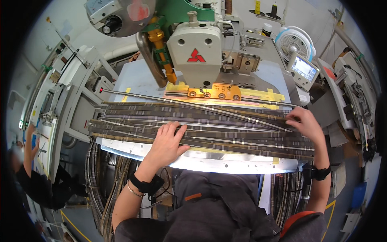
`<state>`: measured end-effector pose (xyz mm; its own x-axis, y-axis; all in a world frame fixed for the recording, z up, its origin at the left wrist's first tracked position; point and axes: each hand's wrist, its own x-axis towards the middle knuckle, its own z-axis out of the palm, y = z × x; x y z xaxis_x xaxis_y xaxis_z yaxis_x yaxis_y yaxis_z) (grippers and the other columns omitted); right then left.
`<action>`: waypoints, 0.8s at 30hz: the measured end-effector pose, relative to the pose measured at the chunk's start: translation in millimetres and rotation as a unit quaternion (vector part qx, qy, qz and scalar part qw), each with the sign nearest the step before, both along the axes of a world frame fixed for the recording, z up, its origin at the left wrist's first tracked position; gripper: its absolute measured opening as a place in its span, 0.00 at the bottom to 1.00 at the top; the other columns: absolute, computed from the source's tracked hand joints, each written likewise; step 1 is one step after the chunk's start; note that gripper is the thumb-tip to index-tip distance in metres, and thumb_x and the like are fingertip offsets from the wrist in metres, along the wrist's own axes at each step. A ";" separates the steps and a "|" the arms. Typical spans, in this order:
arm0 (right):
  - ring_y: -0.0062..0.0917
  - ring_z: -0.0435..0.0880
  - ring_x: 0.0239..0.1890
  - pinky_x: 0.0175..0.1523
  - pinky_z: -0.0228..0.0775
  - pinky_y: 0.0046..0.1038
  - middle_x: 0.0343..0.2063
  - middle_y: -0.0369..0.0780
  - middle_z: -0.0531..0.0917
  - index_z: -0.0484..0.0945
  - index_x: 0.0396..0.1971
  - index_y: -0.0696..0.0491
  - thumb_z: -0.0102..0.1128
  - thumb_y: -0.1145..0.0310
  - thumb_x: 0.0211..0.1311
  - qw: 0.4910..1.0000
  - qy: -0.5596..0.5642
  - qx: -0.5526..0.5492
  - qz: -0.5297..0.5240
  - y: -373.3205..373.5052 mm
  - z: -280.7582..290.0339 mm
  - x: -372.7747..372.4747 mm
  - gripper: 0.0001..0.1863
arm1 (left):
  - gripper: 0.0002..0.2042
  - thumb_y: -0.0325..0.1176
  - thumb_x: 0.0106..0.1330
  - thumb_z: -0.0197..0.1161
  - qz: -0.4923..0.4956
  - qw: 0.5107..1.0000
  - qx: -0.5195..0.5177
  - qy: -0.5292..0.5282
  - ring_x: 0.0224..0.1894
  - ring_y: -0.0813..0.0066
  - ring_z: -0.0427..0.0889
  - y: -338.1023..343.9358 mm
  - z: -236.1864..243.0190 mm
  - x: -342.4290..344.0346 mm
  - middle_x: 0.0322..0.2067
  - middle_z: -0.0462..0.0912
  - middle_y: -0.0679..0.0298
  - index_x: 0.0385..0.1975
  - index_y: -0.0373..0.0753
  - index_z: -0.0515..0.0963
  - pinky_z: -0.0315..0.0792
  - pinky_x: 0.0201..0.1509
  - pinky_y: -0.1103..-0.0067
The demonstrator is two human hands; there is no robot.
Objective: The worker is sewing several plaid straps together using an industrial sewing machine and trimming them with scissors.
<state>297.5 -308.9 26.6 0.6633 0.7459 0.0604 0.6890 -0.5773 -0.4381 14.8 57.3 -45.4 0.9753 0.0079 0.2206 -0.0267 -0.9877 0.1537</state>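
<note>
Long, narrow dark strips [225, 134] with lighter marks lie in an overlapping layer across the machine's work surface. My left hand [168, 142] rests palm down on them left of the middle, its fingers stretched out and the thumb apart. At the right, my right hand [304, 123] is over the strips near their right ends. Its fingers are curled toward the thumb, and what they pinch, if anything, is hidden. One thinner strip with a pale line [177, 102] slants across the others from the far left. Beyond it, an orange clamp block [221, 92] sits under the sewing machine head [194, 50].
Yellow tape [274, 97] marks the plate. A metal front edge [201, 160] borders the strips, with bundles of similar strips [94, 177] hanging below. A control screen [304, 68] and a white fan [294, 43] stand at the right. Another person [44, 177] works at the far left.
</note>
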 end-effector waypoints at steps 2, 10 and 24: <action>0.37 0.81 0.39 0.43 0.73 0.33 0.32 0.44 0.79 0.81 0.38 0.57 0.68 0.73 0.52 0.999 -0.003 0.014 0.045 36.6 -7.1 -18.8 0.12 | 0.33 0.42 0.56 0.69 -0.007 1.000 0.002 -0.012 0.58 0.50 0.65 -0.7 -1.1 3.1 0.54 0.67 0.50 0.60 0.33 0.67 0.60 0.64 0.62; 0.40 0.81 0.40 0.43 0.74 0.38 0.37 0.42 0.77 0.76 0.39 0.55 0.69 0.77 0.48 0.986 -0.057 0.011 0.156 85.9 -42.1 -27.7 0.16 | 0.34 0.56 0.57 0.64 0.002 0.997 0.071 -0.011 0.54 0.56 0.69 1.9 2.1 7.8 0.50 0.71 0.53 0.54 0.32 0.70 0.62 0.60 0.67; 0.42 0.82 0.34 0.40 0.73 0.36 0.28 0.47 0.83 0.80 0.28 0.58 0.69 0.79 0.41 0.986 -0.010 -0.132 0.099 -1.9 -17.7 78.0 0.10 | 0.35 0.58 0.58 0.61 -0.016 0.998 0.054 -0.030 0.53 0.53 0.68 7.7 -6.4 10.0 0.48 0.70 0.51 0.52 0.31 0.69 0.60 0.62 0.64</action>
